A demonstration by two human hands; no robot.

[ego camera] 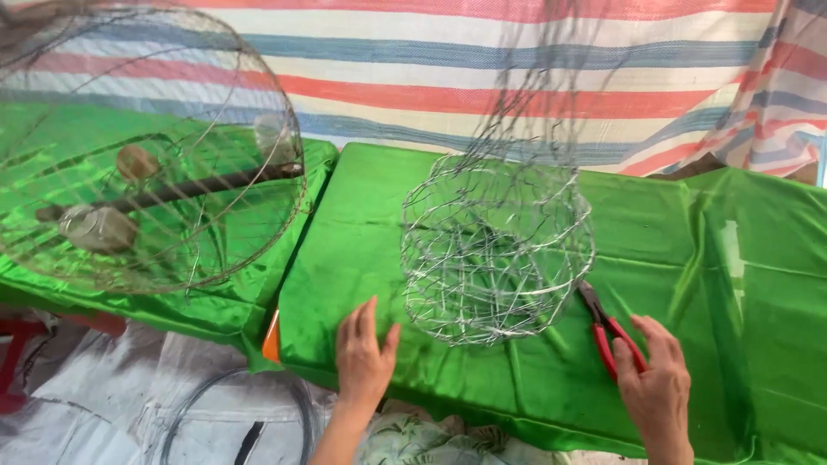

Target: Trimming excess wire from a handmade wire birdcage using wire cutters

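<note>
A round basket of silver wire mesh [497, 251] stands on the green cloth of the table [534, 379], with loose wires rising from its top. My left hand [363, 355] lies flat and open on the cloth, just left of the basket's base. My right hand [656, 385] grips the red handles of a pair of pliers [607, 325], whose dark jaws touch the basket's lower right rim.
A larger dome-shaped wire cage [151, 146] sits on a second green-covered table [215, 301] at the left, with a dark bar and jars seen through it. A striped tarp [482, 77] hangs behind. A coil of wire [233, 413] lies on the floor sheet.
</note>
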